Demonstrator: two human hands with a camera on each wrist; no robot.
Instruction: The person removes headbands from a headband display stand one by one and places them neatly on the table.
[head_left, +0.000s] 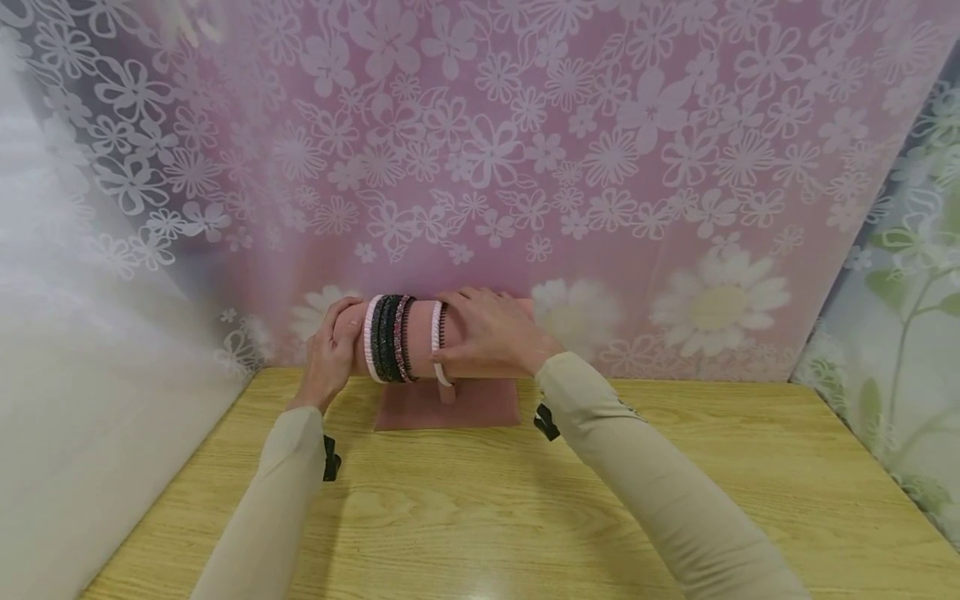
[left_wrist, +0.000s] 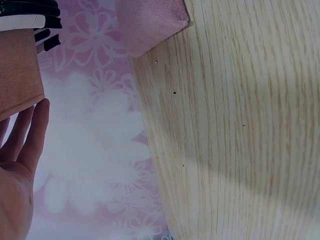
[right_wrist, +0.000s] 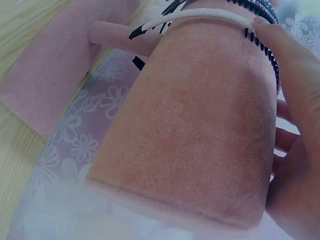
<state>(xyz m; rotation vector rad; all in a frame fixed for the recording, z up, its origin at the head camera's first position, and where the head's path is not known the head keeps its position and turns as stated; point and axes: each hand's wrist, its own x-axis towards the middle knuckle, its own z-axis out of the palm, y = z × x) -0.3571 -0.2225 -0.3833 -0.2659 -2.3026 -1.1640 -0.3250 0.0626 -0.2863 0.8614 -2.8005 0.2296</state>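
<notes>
a wooden table [head_left: 450, 517] with a yellowish, streaky grain spreads across the lower part of the head view, and a pink sheet [head_left: 540, 208] rises behind its far edge. white flowers cover the sheet, which turns greyish toward the upper left; larger, blurry daisies [head_left: 716, 304] sit low on it, near the table. a whitish side panel [head_left: 75, 350] stands at the left, and a pale curtain [head_left: 911, 350] with green leaves hangs at the right. the left wrist view shows small dark specks [left_wrist: 174, 93] on the wood.
</notes>
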